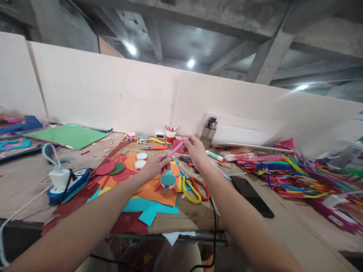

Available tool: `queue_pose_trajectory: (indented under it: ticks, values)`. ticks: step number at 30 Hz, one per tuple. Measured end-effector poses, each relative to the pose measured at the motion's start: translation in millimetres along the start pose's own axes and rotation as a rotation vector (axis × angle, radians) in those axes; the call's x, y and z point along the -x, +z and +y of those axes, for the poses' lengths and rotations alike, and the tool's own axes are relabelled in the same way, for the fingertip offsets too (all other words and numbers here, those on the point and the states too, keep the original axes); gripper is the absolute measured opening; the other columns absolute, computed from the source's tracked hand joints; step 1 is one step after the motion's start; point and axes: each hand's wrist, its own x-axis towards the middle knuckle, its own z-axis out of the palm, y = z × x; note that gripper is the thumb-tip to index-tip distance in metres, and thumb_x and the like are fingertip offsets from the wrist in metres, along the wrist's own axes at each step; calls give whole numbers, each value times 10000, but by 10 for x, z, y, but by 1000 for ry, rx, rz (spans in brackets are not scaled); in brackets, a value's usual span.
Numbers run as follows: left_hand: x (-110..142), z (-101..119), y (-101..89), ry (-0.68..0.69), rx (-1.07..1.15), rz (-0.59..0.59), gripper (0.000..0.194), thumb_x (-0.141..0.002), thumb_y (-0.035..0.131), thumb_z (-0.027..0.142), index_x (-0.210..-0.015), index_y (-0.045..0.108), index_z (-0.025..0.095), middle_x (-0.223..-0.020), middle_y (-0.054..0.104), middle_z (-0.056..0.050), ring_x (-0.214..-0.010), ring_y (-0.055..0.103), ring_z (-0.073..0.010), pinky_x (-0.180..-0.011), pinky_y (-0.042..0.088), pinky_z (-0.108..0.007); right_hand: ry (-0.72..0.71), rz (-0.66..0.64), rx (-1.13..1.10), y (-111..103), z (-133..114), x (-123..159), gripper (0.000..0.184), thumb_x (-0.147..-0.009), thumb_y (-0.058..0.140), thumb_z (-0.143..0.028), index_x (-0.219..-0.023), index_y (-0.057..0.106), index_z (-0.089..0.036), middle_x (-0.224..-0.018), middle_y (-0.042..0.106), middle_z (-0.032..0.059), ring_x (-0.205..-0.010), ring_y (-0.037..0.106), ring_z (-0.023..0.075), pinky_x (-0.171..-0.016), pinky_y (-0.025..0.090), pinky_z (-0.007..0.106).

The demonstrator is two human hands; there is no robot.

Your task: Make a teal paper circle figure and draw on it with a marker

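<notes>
While both hands are close together over the worktable [19, 181], a pinkish-purple strip [177, 147] spans the gap between them, raised above the papers.

Progress, as judged: partway. One teal-topped round piece [168, 180] rests on the orange sheet [159, 194] with small strips showing at its edge; it looks partly or fully assembled. A similar teal-topped piece [142, 138] sits at the back, beside the yellow scraps, and seems done. Two white round pieces [140, 164] near the left forearm have bare tops, so covering appears outstanding for these. Loose stock: red disc [106, 169] and green disc [117, 168], side by side at left. The strip in hand is not attached to any piece, as far as visible.

Left hand [159, 164]: fingers curled, nearly closed, pinching the strip's lower end. Whether its underside touches the teal-topped piece just below: cannot tell.

Right hand [195, 149]: thumb and fingertips pressed together on the upper end; strip runs obliquely.

Nearby: scissors [187, 176] with yellow and red handles, lying between the forearms; smartphone [252, 196] to the right of the right forearm.
</notes>
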Motion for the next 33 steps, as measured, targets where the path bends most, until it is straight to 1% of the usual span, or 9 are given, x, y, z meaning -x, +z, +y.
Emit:
queue_pose_trajectory:
  ticks: [4, 10, 13, 16, 19, 22, 26, 30, 33]
  values:
    - [52, 18, 42, 13, -74, -21, 329, -840, 491, 483, -789, 566, 166, -551, 561, 29, -431, 472, -75, -450, 355, -201, 89, -91, -129, 119, 173, 232, 416, -685, 685, -576, -754, 588, -177, -548, 492, -56, -483, 444, 81, -481, 374, 226]
    - [52, 135, 131, -45, -165, -66, 395, -877, 422, 505, -677, 508, 176, -468, 503, 30, -401, 407, -76, -440, 326, -206, 146, 129, -295, 215, 297, 319, 475, -635, 725, -600, -604, 484, -192, -439, 336, -102, -389, 279, 43, -398, 228, 209]
    - [90, 173, 72, -117, -132, -113, 436, -856, 447, 562, -650, 485, 180, -458, 471, 33, -392, 361, -72, -425, 277, -208, 146, 245, -383, 47, 256, 233, 465, -677, 698, -603, -633, 469, -200, -456, 331, -103, -396, 272, 47, -395, 226, 199]
    - [171, 204, -88, -173, -132, -318, 451, -825, 500, 585, -652, 541, 170, -500, 502, 15, -407, 347, -70, -426, 248, -219, 141, 415, -450, -257, 199, 122, 464, -759, 608, -614, -635, 399, -219, -463, 294, -105, -401, 249, 58, -394, 234, 193]
    - [231, 273, -256, -175, -238, -476, 409, -763, 618, 535, -585, 558, 171, -529, 525, 4, -458, 401, -79, -470, 309, -222, 194, 258, -287, -393, 205, 91, 408, -816, 522, -566, -647, 372, -226, -491, 362, -79, -423, 335, 75, -432, 328, 201]
    - [251, 344, -388, -241, -354, -614, 278, -698, 699, 459, -659, 680, 185, -509, 547, -2, -452, 434, -97, -448, 315, -222, 242, 119, -219, -243, 270, 158, 275, -807, 527, -428, -659, 434, -215, -550, 469, -31, -510, 477, 104, -508, 424, 227]
    - [272, 382, -543, -420, -517, -735, 227, -592, 769, 400, -716, 738, 212, -605, 675, -38, -467, 528, -129, -430, 361, -219, 278, -37, -114, -13, 288, 307, 124, -726, 593, -299, -719, 530, -192, -606, 522, -38, -521, 457, 93, -498, 374, 215]
    - [285, 405, -614, -476, -599, -729, 287, -672, 708, 483, -772, 747, 216, -614, 701, -65, -447, 543, -133, -432, 365, -219, 160, -292, 375, -37, 210, 424, 196, -712, 663, -364, -737, 573, -192, -659, 549, -38, -599, 471, 108, -544, 339, 230]
    - [253, 367, -585, -446, -632, -592, 381, -714, 653, 557, -647, 715, 187, -548, 666, -79, -419, 528, -132, -426, 379, -223, 84, -453, 769, -60, 212, 485, 324, -688, 713, -467, -795, 592, -186, -787, 624, 16, -683, 537, 147, -582, 352, 252]
